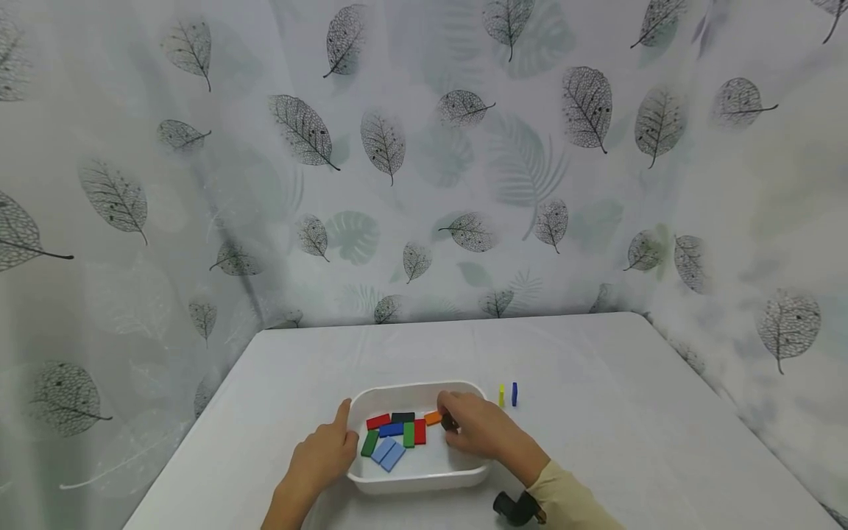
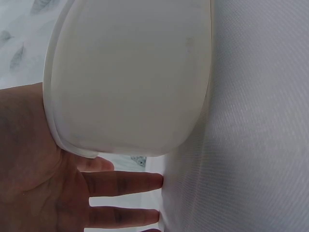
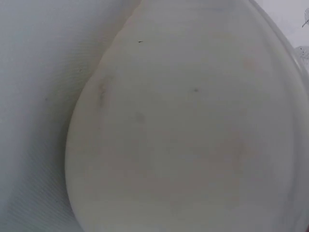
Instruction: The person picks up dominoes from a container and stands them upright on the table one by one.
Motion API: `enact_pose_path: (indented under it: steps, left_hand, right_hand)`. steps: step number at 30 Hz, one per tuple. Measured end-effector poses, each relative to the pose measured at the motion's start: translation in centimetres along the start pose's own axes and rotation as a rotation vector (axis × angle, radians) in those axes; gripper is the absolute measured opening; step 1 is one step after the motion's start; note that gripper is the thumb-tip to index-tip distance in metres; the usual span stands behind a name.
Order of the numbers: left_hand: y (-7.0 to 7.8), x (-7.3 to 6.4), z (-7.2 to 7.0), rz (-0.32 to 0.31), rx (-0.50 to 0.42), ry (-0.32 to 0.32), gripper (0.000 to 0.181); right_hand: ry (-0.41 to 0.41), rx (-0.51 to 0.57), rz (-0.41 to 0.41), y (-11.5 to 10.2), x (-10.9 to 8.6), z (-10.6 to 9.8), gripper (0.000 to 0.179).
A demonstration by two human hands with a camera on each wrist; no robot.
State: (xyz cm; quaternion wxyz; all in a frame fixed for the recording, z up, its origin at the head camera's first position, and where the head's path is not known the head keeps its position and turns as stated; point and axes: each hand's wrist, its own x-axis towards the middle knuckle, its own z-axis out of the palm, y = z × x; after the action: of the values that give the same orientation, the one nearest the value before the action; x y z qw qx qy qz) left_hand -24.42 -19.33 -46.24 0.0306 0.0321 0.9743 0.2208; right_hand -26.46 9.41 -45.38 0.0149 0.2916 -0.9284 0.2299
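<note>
In the head view a white tray (image 1: 417,482) holds several small flat domino-like tiles: red, green, a blue tile (image 1: 391,429), black, light blue and orange. My left hand (image 1: 322,450) rests against the tray's left end. In the left wrist view the tray's side lies against the palm, and two fingers (image 2: 124,183) extend straight below it. My right hand (image 1: 482,427) reaches over the right side inside the tray, fingers curled round a dark tile (image 1: 448,422), mostly hidden. An orange tile (image 1: 433,418) lies beside those fingertips. The right wrist view shows only the tray's outer wall (image 3: 183,125).
Behind the tray's right corner, a yellow tile (image 1: 501,395) and a dark blue tile (image 1: 514,394) stand upright, apart, on the white table (image 1: 596,412). A black device (image 1: 517,508) sits at the right wrist. A leaf-patterned curtain (image 1: 424,184) surrounds the table.
</note>
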Motion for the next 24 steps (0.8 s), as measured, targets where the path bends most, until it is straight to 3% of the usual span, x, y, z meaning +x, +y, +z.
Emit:
enact_pose_path:
  steps: [14, 24]
  left_hand:
    - [0.1, -0.3, -0.2, 0.025, -0.003, 0.017, 0.062]
    - [0.0, -0.1, 0.0, 0.019, -0.005, 0.017, 0.062]
  right_hand:
    - [0.047, 0.101, -0.014, 0.3, -0.5, -1.8, 0.025]
    - [0.110, 0.139, -0.092, 0.6, -0.8, -3.0, 0.028]
